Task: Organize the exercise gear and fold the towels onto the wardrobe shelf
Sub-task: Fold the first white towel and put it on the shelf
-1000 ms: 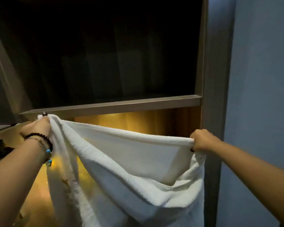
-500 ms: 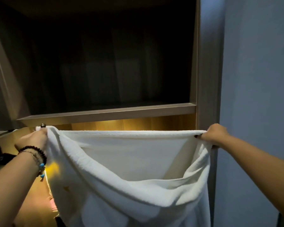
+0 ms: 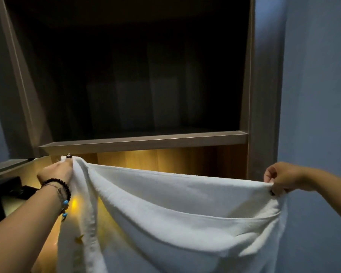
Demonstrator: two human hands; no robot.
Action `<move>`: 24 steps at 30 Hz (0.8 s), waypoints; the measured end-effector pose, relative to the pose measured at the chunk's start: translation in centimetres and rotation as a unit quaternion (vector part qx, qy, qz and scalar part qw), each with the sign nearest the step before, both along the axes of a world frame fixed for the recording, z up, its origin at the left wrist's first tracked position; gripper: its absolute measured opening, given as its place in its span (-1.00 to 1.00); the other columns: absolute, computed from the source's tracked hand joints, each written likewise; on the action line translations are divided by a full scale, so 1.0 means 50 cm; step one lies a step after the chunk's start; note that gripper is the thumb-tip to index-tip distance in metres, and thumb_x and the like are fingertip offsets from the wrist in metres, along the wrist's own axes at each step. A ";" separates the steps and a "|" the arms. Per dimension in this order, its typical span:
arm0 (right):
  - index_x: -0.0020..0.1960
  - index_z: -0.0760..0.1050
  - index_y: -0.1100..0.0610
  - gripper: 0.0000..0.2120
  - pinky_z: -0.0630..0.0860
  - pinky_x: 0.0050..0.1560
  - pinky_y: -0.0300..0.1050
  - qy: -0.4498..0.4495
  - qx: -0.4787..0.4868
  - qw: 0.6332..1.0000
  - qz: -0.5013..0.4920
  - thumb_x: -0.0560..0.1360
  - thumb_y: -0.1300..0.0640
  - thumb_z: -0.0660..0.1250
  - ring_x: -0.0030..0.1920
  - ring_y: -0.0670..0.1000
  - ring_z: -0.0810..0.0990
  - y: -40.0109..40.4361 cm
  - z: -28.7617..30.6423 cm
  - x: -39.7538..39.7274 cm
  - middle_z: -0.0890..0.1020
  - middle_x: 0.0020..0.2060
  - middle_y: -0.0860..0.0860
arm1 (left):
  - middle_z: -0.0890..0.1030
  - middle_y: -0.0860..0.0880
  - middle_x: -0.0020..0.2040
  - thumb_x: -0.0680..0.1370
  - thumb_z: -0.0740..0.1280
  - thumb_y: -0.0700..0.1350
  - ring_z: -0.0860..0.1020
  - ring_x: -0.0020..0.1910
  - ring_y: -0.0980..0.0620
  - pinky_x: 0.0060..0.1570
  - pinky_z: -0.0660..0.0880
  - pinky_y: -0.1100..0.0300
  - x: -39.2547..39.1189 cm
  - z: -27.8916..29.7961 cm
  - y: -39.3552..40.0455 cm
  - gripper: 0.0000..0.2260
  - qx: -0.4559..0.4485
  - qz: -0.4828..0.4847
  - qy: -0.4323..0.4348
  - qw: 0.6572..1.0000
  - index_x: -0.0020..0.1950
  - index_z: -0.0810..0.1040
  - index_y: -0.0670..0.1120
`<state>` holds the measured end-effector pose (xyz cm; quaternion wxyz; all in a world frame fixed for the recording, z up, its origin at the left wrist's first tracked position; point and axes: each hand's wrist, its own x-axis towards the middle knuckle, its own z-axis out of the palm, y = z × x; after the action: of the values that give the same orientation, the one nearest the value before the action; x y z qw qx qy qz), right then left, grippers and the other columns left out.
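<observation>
Both hands' fingers grip a white towel [image 3: 185, 203] stretched before the wardrobe shelf [image 3: 144, 141], blue wall [image 3: 319, 95] rightward.

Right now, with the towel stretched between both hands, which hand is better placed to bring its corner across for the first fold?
Probably the right hand: it pinches only one corner of the towel, while the left hand holds bunched cloth.
</observation>
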<state>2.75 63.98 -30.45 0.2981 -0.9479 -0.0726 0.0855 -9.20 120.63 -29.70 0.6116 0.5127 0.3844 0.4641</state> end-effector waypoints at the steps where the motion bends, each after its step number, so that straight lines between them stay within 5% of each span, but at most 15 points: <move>1: -0.22 0.57 0.17 -0.80 0.48 -0.36 -0.24 -0.047 -0.064 0.997 -0.011 0.27 0.44 0.38 -0.25 0.02 0.54 0.008 0.002 -0.004 0.61 -0.28 0.08 | 0.60 -0.03 0.03 0.32 0.47 0.18 0.57 -0.04 -0.05 -0.09 0.50 0.10 0.005 0.001 -0.006 -0.45 0.003 0.000 -0.002 1.000 0.20 0.53 -0.10; 4: -0.26 0.46 0.07 -0.84 0.40 -0.35 -0.28 -0.189 -0.221 0.955 -0.052 0.38 0.31 0.34 -0.18 0.00 0.51 0.031 0.002 -0.010 0.57 -0.17 0.04 | 0.56 -0.05 0.04 0.35 0.46 0.18 0.55 0.01 -0.03 -0.05 0.50 0.10 0.023 0.000 -0.018 -0.41 -0.012 0.010 0.002 1.000 0.25 0.47 -0.12; 7: -0.25 0.26 0.09 -0.77 0.41 -0.19 -0.11 -0.287 -0.269 0.914 -0.097 0.47 0.23 0.30 -0.11 0.14 0.52 0.014 -0.006 -0.007 0.46 -0.07 0.09 | 0.53 -0.05 0.21 0.44 0.42 0.09 0.52 0.18 0.01 0.12 0.45 0.16 0.039 -0.002 -0.010 -0.45 -0.023 0.001 -0.012 1.000 0.33 0.41 -0.15; 11: 0.02 0.44 0.17 -0.85 0.49 -0.08 -0.02 -0.319 -0.260 0.893 -0.183 0.46 0.19 0.29 0.04 0.24 0.58 -0.031 -0.022 -0.012 0.56 0.04 0.17 | 0.35 -0.25 0.44 0.57 0.28 0.01 0.30 0.45 -0.20 0.45 0.22 -0.08 0.065 -0.015 0.035 -0.48 -0.010 -0.131 -0.026 0.991 0.40 0.37 -0.32; 13: 0.01 0.49 0.25 -0.85 0.55 -0.10 0.01 -0.272 -0.153 0.918 -0.245 0.45 0.25 0.28 -0.04 0.26 0.62 -0.044 -0.030 -0.007 0.60 0.00 0.24 | 0.35 -0.35 0.41 0.60 0.23 0.01 0.30 0.41 -0.35 0.41 0.23 -0.20 0.068 -0.012 0.037 -0.49 -0.021 -0.111 -0.026 0.993 0.38 0.37 -0.35; 15: -0.16 0.50 0.29 -0.97 0.64 -0.26 0.05 -0.189 0.038 0.935 -0.296 0.44 0.32 0.29 -0.25 0.24 0.64 -0.048 -0.030 0.004 0.62 -0.12 0.29 | 0.39 -0.28 0.41 0.57 0.27 0.01 0.35 0.40 -0.25 0.41 0.27 -0.12 0.073 -0.019 0.016 -0.48 -0.003 -0.103 -0.007 0.995 0.39 0.36 -0.33; 17: -0.14 0.50 0.33 -0.95 0.59 -0.51 0.05 -0.083 0.253 0.906 -0.328 0.46 0.42 0.27 -0.35 0.21 0.58 -0.049 -0.028 0.017 0.61 -0.17 0.28 | 0.48 -0.10 0.33 0.49 0.37 0.04 0.47 0.30 -0.03 0.31 0.39 0.07 0.075 -0.020 -0.015 -0.43 -0.025 -0.087 -0.020 0.996 0.38 0.38 -0.27; 19: 0.01 0.45 0.34 -0.85 0.45 -0.70 0.03 -0.023 0.430 0.838 -0.334 0.52 0.49 0.16 -0.38 0.17 0.52 -0.050 -0.025 0.021 0.54 -0.24 0.23 | 0.52 -0.05 0.26 0.45 0.41 0.06 0.51 0.21 0.03 0.23 0.44 0.12 0.077 -0.024 -0.018 -0.41 -0.074 -0.057 -0.034 0.995 0.36 0.40 -0.22; 22: -0.07 0.43 0.30 -0.82 0.39 -0.77 -0.11 -0.007 0.525 0.784 -0.332 0.51 0.52 0.14 -0.58 0.09 0.54 -0.048 -0.014 0.019 0.51 -0.33 0.18 | 0.46 -0.29 0.33 0.58 0.24 0.00 0.44 0.31 -0.28 0.31 0.38 -0.14 0.073 -0.033 -0.010 -0.53 -0.023 -0.101 0.026 0.994 0.37 0.40 -0.30; 24: -0.18 0.44 0.25 -0.82 0.35 -0.75 -0.26 -0.008 0.510 0.782 -0.358 0.47 0.48 0.23 -0.76 -0.04 0.39 -0.044 -0.006 0.014 0.48 -0.48 0.15 | 0.44 -0.27 0.36 0.59 0.24 0.01 0.43 0.33 -0.23 0.34 0.38 -0.07 0.069 -0.039 -0.016 -0.55 0.008 -0.094 0.045 0.995 0.39 0.40 -0.24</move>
<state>3.47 61.76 -30.77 0.7466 -0.6162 0.2363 -0.0839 -5.76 119.82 -31.63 0.6306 0.5714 0.3579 0.3844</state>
